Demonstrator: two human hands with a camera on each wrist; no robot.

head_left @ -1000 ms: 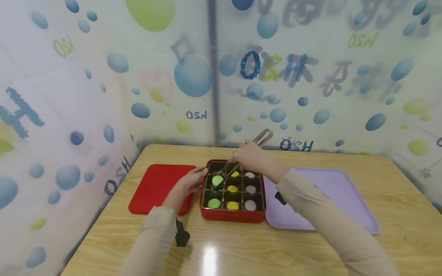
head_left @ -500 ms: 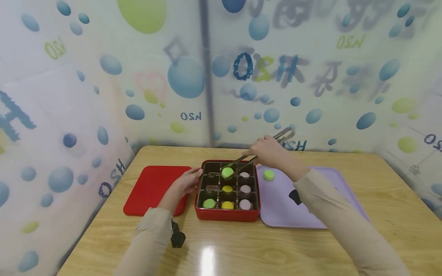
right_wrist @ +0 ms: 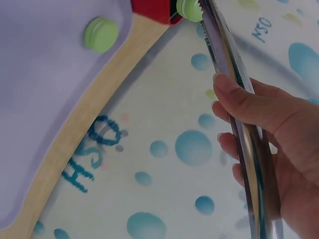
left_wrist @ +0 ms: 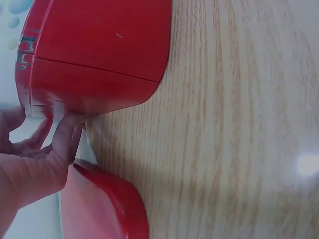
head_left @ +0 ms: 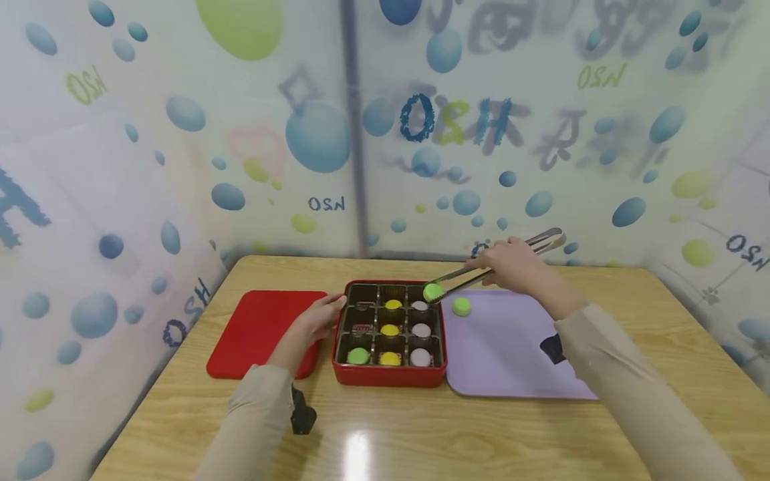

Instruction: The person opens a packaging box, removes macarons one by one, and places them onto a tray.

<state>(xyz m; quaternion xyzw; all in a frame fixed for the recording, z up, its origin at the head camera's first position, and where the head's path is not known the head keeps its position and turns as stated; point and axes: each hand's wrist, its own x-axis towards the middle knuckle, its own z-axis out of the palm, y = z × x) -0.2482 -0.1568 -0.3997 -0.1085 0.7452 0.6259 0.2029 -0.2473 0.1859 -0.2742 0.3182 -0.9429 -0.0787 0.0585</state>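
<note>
My right hand (head_left: pixel 511 264) grips metal tongs (right_wrist: pixel 241 129), with the thumb and fingers round both arms. Between the tong tips is a green macaron (head_left: pixel 432 292), held above the right rim of a red box (head_left: pixel 390 377). The box has a dark divided tray with yellow macarons (head_left: pixel 390 359), pale purple macarons (head_left: pixel 420 358) and one green macaron (head_left: pixel 358 356) in its near left compartment. The two compartments behind that one hold no macaron. My left hand (head_left: pixel 317 319) rests its fingertips against the left side of the box, as the left wrist view also shows.
A purple tray (head_left: pixel 505 354) lies right of the box, with a green macaron (head_left: pixel 462 306) near its far left corner. Left of the box is a flat red lid (head_left: pixel 259 334). All stand on a wooden table (head_left: pixel 421 434) before a patterned wall.
The right hand with the tongs has carried the green macaron rightward, from the box's left column to its right rim. The left hand stays at the box.
</note>
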